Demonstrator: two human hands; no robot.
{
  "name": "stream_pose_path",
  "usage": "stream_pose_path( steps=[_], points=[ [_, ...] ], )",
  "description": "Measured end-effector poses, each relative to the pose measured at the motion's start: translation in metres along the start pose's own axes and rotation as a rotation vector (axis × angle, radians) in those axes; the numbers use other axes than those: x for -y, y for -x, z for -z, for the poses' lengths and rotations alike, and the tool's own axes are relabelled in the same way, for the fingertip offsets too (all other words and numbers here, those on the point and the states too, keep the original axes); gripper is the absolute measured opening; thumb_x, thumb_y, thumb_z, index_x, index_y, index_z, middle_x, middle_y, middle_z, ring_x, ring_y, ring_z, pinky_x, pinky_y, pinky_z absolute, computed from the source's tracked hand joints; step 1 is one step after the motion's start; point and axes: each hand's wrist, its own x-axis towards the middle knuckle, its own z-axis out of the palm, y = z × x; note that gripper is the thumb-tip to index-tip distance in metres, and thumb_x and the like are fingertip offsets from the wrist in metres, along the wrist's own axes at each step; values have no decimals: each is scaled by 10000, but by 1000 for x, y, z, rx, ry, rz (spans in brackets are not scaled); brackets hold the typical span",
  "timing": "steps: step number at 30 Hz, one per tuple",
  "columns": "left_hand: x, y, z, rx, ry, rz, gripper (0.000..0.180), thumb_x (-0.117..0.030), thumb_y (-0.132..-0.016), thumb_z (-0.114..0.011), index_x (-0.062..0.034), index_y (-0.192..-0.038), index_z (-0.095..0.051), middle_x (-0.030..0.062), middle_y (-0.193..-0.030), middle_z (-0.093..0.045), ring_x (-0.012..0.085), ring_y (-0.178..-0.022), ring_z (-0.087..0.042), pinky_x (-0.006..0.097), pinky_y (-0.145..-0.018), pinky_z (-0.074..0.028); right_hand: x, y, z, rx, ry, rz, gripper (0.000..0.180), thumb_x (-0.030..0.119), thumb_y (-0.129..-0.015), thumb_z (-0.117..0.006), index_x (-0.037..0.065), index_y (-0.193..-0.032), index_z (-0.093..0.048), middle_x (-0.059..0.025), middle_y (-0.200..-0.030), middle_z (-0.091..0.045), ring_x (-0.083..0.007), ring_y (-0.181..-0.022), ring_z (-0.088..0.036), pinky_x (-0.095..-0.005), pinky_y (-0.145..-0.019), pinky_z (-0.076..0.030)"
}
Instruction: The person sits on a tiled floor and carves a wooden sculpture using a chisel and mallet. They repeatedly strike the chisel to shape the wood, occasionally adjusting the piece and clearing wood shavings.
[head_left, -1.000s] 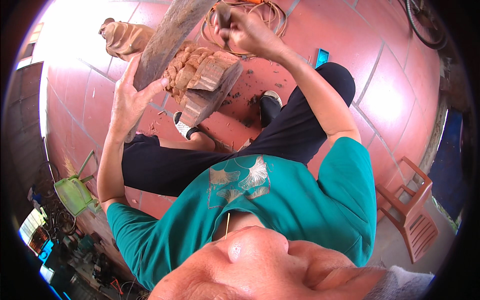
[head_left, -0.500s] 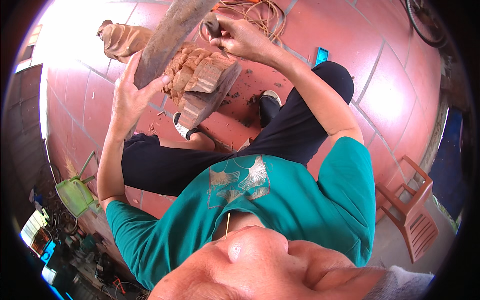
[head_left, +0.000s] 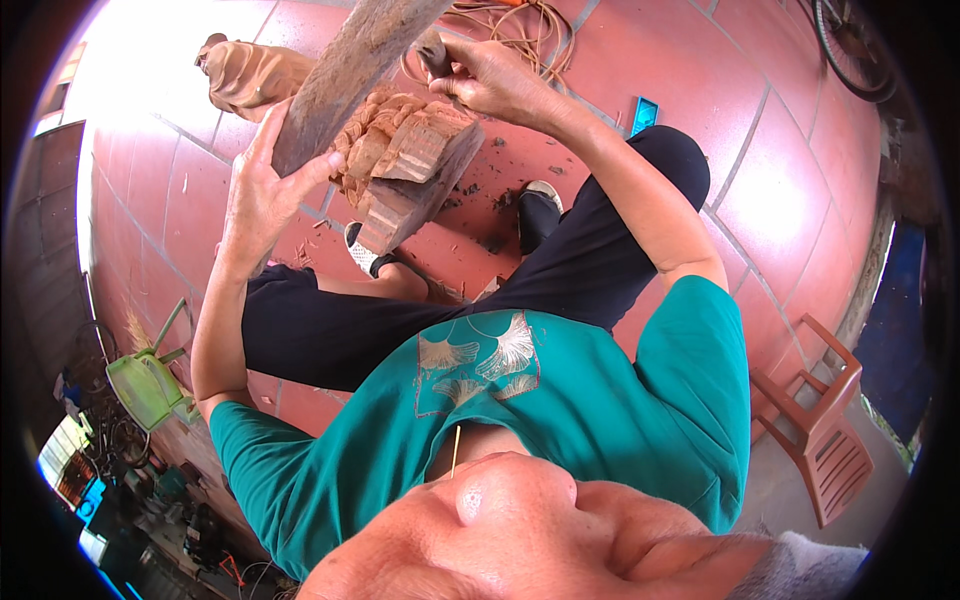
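My left hand [head_left: 265,195] is closed around the lower end of a long, worn grey-brown bar [head_left: 345,85], its thumb on the right edge and its fingers along the left. The bar slants up and right, past the upper edge of the view. My right hand [head_left: 495,80] is wrapped around a dark, stubby rounded piece [head_left: 434,55], close to the bar's right side; whether the two join is hidden. Below and behind the bar lies a reddish wood carving [head_left: 405,145] with knobbly relief and a blocky, rough-cut base. The bar partly covers it.
A smooth carved wooden figure [head_left: 255,75] lies at the upper left. Coiled cable [head_left: 535,35] and a small blue box [head_left: 644,115] are on the tiles. Wood chips lie around my shoes. A green stool [head_left: 145,390] stands left, a brown plastic chair [head_left: 825,430] right.
The bar and both hands have shifted slightly to the right. The grips look the same.
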Motion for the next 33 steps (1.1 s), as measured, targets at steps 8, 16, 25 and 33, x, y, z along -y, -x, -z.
stream_pose_path(
  steps=[8, 16, 25, 33],
  points=[
    [-11, 0, -1, 59, 71, 71, 738, -225, -874, -784, 87, -1441, -428, 208, -1291, -625, 230, -1193, -605, 363, -1031, -473, 2, 5, -5, 23, 72, 130, 363, 156, -878, -762, 59, -1176, -579, -161, -891, -677, -332, -791, -663, -416, -715, -524],
    [-2, 4, -11, 110, 13, 161, 692, -159, -879, -774, 81, -1439, -444, 180, -1274, -647, 189, -1161, -616, 342, -1023, -476, 15, 6, -5, 121, 107, 43, 316, 230, -848, -769, 71, -1095, -655, -172, -944, -691, -386, -897, -662, -471, -751, -502],
    [-5, 8, -16, -68, 114, -97, 594, -219, -882, -780, 14, -1354, -504, 170, -1077, -726, 175, -983, -685, 349, -856, -535, 12, 5, -15, 107, 66, 82, 302, 217, -837, -773, 55, -1069, -669, -170, -887, -697, -386, -901, -669, -461, -754, -519],
    [-1, 4, -13, 71, 116, 108, 579, -243, -874, -785, 6, -1335, -538, 117, -1103, -714, 156, -980, -669, 322, -883, -523, -2, 2, -15, 1, 220, 141, 333, 263, -852, -764, 17, -1028, -625, -191, -927, -692, -405, -889, -665, -466, -757, -519]
  ],
)
